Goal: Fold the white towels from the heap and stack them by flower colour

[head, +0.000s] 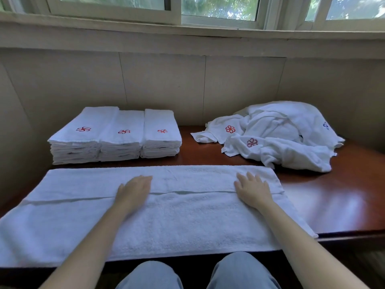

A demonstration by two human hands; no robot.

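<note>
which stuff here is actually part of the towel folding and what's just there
Part of the job:
- towel spread in front, left hand and right hand flat on it
- three folded stacks, red flowers on top
- unfolded heap, red and blue flowers showing

Just there:
- wooden table
- window

A glossy reddish-brown counter [333,197] is spanning the frame's middle, with windows [218,7] running along the top edge.

Left hand [134,191] blurred; heap [277,134] flower half-hidden.
</note>
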